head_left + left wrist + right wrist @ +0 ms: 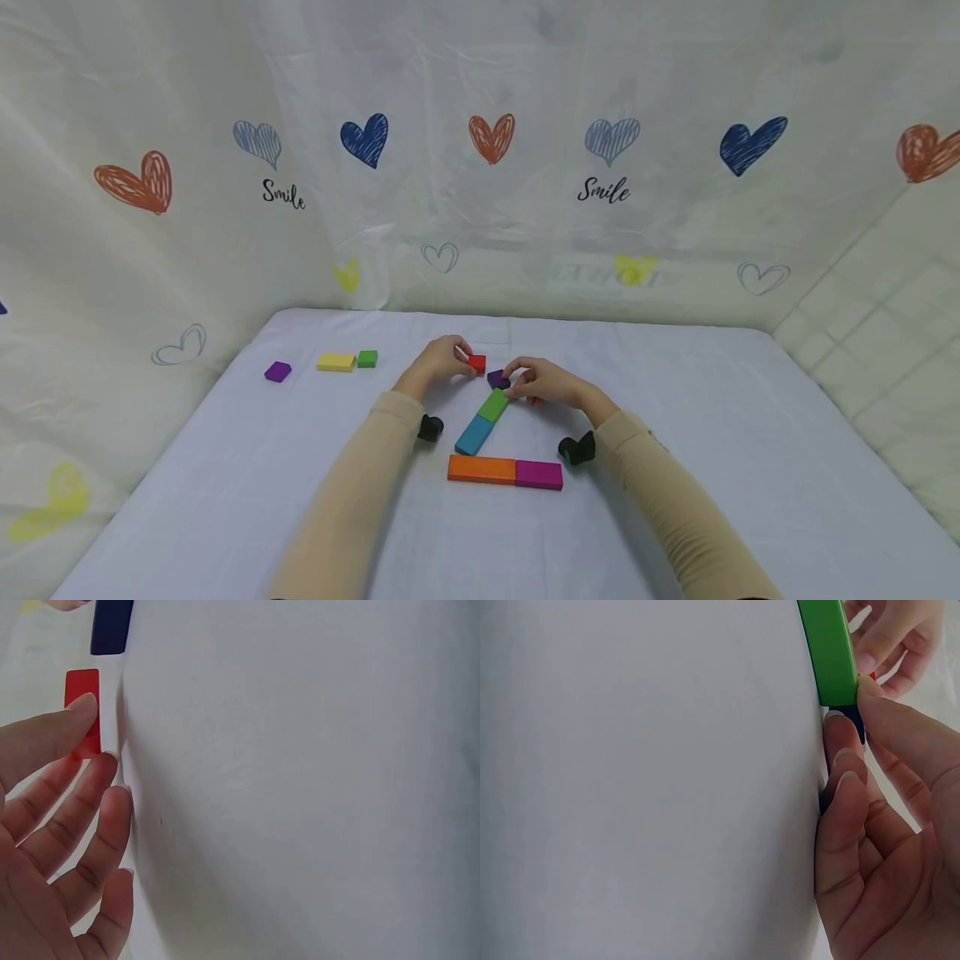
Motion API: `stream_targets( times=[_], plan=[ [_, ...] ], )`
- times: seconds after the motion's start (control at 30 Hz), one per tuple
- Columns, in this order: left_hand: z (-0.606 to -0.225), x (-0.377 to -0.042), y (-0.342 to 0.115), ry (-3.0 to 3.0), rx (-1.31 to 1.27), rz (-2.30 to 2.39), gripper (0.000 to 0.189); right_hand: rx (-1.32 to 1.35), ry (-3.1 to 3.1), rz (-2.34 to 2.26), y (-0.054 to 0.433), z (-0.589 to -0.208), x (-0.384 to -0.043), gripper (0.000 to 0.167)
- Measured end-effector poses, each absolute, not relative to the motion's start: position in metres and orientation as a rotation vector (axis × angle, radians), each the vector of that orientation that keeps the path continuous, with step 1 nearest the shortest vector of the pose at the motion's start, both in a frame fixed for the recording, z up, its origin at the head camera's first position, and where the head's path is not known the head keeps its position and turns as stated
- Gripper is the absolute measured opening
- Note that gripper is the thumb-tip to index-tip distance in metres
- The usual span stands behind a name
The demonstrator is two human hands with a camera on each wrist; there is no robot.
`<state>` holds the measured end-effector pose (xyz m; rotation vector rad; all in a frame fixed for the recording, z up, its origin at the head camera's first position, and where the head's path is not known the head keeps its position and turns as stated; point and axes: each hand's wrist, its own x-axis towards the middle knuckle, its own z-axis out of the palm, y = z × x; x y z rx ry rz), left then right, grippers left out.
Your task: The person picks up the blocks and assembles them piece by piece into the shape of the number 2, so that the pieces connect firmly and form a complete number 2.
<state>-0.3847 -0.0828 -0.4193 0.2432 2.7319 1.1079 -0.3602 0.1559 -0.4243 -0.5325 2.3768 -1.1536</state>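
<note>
In the head view, my left hand (441,359) pinches a small red block (477,364) near the back of the table; the left wrist view has the thumb on the red block (81,697). To its right lies a dark blue-purple block (496,378), with the curled fingers of my right hand (553,384) around it. In the right wrist view, that thumb is beside the end of a green block (831,656), and the fingertips partly hide the dark block (857,724). A light blue block (474,435) continues the slanted line from the green one.
Nearer the front, an orange block (482,469) meets a magenta block (538,474) end to end. At the back left lie a purple block (277,372), a yellow block (336,362) and a small green block (367,359). A heart-printed sheet (540,217) hangs behind the table.
</note>
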Motion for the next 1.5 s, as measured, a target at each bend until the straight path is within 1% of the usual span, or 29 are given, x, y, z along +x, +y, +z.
stream_targets(
  times=[0.67,1.13,1.5],
  plan=[
    [-0.4203,-0.3832,-0.0768,2.731,0.169,1.102,0.030,-0.510,2.376,-1.150,0.1560,-0.4245,-0.3605,0.037],
    [-0.4208,-0.3836,-0.0763,2.719,0.202,1.095,0.030,-0.488,2.352,-1.190,0.1555,-0.4253,-0.3592,0.030],
    [-0.4190,-0.3832,-0.0755,2.732,0.230,1.088,0.030,-0.479,2.355,-1.192,0.1561,-0.4243,-0.3594,0.031]
  ],
)
